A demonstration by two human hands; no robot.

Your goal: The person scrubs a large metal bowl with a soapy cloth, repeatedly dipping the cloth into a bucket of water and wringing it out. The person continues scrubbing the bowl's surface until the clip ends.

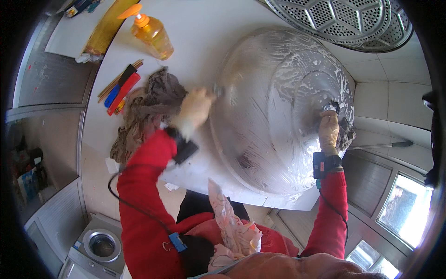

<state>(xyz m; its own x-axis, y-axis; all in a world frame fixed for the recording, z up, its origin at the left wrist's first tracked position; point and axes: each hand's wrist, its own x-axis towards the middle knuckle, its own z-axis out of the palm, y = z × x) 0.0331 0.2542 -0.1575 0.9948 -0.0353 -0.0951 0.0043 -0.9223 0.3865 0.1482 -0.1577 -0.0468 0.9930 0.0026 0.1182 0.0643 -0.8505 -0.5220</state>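
A large domed metal lid [260, 107], streaked with white suds, lies on the white table. My right hand [329, 129] is closed round a black handle [335, 106] on its right part. Beside that hand a dark wet rag [345, 134] rests against the lid. At the lid's left rim is my left hand [196, 109], smeared by motion, its fingers closed around a small grey thing [217, 90] too blurred to name. Just left of this hand, a crumpled grey-brown cloth [158, 100] lies on the table.
An orange pump bottle [152, 37] stands at the back left. Nearer lie red-, blue- and black-handled tools [123, 95] beside thin sticks [109, 87]. Perforated metal steamer trays [344, 21] lean at the back right, by the tiled wall [409, 100]. Cables run along both my sleeves.
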